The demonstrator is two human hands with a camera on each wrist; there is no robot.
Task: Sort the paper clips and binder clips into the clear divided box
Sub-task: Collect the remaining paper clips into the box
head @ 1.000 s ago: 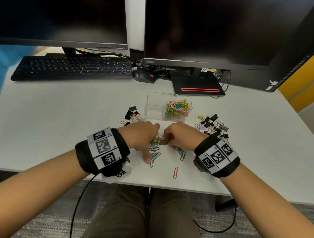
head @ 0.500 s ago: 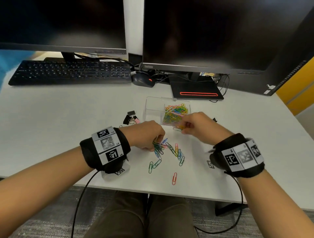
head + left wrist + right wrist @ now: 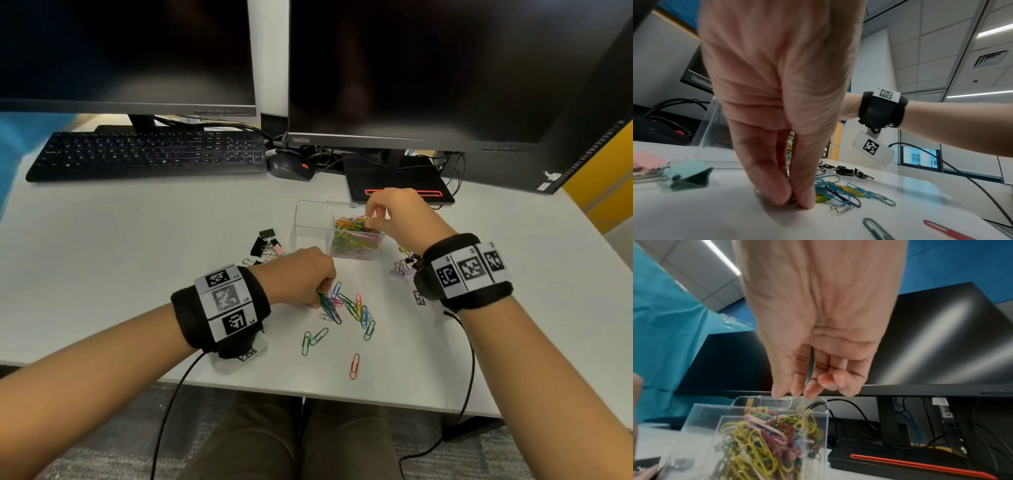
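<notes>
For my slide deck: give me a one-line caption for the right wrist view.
Right hand hovers, fingers loosely apart, over the clear divided box, one compartment heaped with colourful paper clips.

Bright ceiling strip lighting, soft shadows, blurred wrist views, wide-angle edge warping.

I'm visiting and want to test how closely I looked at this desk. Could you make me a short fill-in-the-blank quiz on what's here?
1. The colourful paper clips in the clear divided box fill its ____ compartment.
2. The left hand gathers loose paper clips on the ____.
3. The lone paper clip nearest the desk's front edge is ____.
4. The right hand hovers above the ____.

Missing words: right; desk; red; box
</notes>
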